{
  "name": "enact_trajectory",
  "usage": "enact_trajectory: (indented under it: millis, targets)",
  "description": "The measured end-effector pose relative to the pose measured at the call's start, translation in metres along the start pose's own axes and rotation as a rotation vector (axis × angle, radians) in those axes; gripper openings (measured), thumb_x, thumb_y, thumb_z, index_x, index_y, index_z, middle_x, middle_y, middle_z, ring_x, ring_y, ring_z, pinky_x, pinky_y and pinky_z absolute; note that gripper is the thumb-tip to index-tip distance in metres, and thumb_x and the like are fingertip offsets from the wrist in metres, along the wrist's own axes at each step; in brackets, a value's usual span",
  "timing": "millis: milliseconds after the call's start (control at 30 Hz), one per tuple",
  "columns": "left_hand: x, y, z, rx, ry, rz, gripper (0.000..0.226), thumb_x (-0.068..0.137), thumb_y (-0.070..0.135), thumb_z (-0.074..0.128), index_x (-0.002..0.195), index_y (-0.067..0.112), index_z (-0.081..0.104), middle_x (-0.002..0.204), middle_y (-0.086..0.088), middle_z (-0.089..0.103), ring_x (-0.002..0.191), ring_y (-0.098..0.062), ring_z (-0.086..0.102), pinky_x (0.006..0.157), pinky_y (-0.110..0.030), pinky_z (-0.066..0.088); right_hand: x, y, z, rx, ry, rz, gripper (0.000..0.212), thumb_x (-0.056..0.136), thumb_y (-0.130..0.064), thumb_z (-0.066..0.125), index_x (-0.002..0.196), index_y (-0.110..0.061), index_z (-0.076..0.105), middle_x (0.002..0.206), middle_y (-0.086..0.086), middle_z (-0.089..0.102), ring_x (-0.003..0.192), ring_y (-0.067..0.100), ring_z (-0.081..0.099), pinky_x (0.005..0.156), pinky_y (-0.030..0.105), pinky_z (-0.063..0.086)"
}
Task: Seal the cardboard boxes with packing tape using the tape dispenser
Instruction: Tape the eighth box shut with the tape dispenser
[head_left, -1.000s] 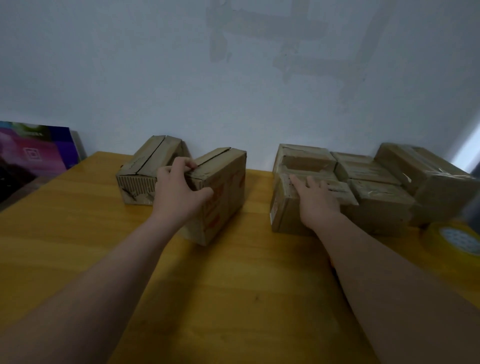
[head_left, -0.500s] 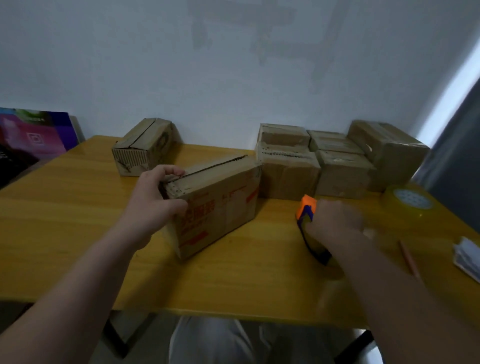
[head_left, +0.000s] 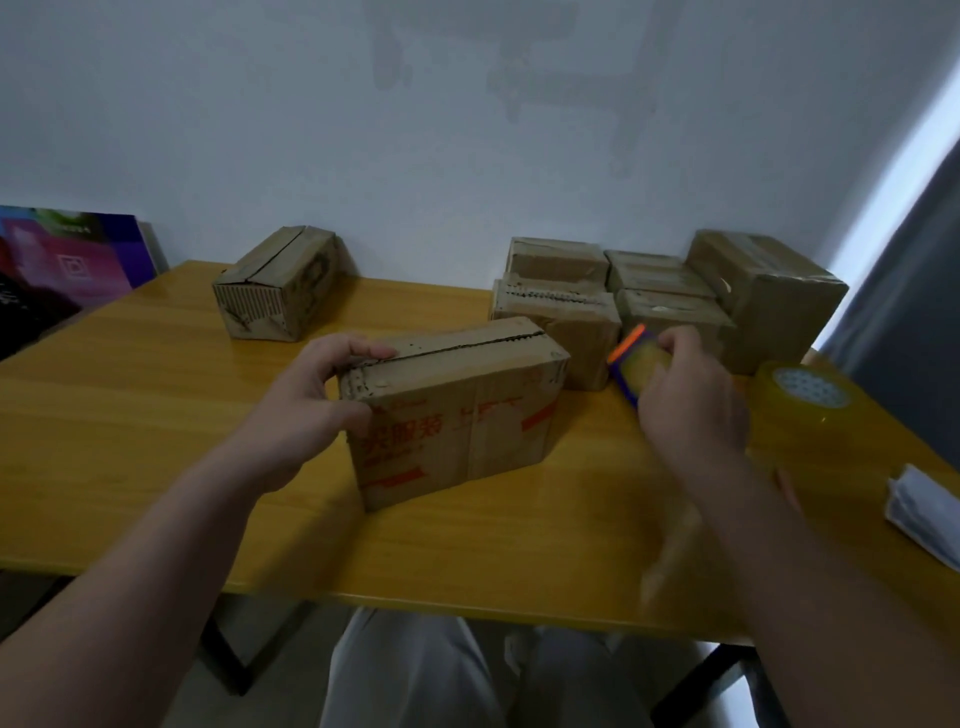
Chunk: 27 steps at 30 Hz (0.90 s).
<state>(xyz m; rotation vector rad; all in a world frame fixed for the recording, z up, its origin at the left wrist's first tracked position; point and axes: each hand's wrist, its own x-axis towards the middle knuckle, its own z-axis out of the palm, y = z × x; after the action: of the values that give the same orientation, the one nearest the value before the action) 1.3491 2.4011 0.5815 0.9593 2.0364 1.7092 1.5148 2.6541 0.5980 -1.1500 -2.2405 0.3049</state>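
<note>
Box (head_left: 457, 410) in left hand (head_left: 306, 410), tape dispenser (head_left: 636, 364) obscured by right hand (head_left: 693, 405)

The right hand (head_left: 691, 400) was blurry and covered most of the tape dispenser (head_left: 631, 366); only its orange and blue end showed. The left hand (head_left: 306, 400) hid one top corner of the front box (head_left: 457, 415), whose red letters were too fuzzy to read. A white thing (head_left: 924, 514) and a poster (head_left: 62, 260) ran out of view at the sides.

You see red print on the brown box (head_left: 457, 415), an orange-and-blue tape dispenser (head_left: 630, 364), a yellow counter (head_left: 156, 415) and a purple poster (head_left: 62, 265) at left.
</note>
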Motion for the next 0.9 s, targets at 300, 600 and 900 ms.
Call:
enact_trajectory:
  millis: [300, 600, 900]
  targets:
    - [0.011, 0.008, 0.013, -0.088, -0.195, -0.024, 0.058, 0.056, 0.004, 0.051, 0.100, 0.038, 0.068, 0.131, 0.012, 0.040, 0.116, -0.018, 0.046, 0.084, -0.036, 0.052, 0.010, -0.043, -0.034, 0.640, 0.151, -0.214, 0.014, 0.097, -0.023, 0.051, 0.111, -0.021, 0.055, 0.090, -0.010, 0.056, 0.074, -0.002, 0.057, 0.045, 0.008, 0.040]
    - [0.020, 0.006, 0.020, -0.103, -0.196, -0.040, 0.049, 0.065, 0.022, 0.050, 0.105, 0.039, 0.070, 0.150, 0.012, 0.024, 0.132, -0.012, 0.035, 0.095, -0.034, 0.044, 0.029, -0.064, -0.037, 1.118, -0.269, 0.028, 0.006, 0.092, -0.020, 0.062, 0.098, -0.020, 0.064, 0.082, -0.001, 0.067, 0.065, 0.008, 0.065, 0.054, 0.023, 0.052]
    - [0.031, 0.011, 0.036, -0.182, -0.009, -0.092, 0.025, 0.070, 0.036, 0.064, 0.087, 0.025, 0.077, 0.132, 0.011, 0.045, 0.135, -0.010, 0.034, 0.107, -0.049, 0.035, 0.038, -0.072, -0.031, 1.186, -0.504, 0.029, 0.022, 0.083, -0.030, 0.069, 0.091, -0.009, 0.067, 0.078, 0.009, 0.070, 0.064, 0.020, 0.066, 0.066, 0.035, 0.058]
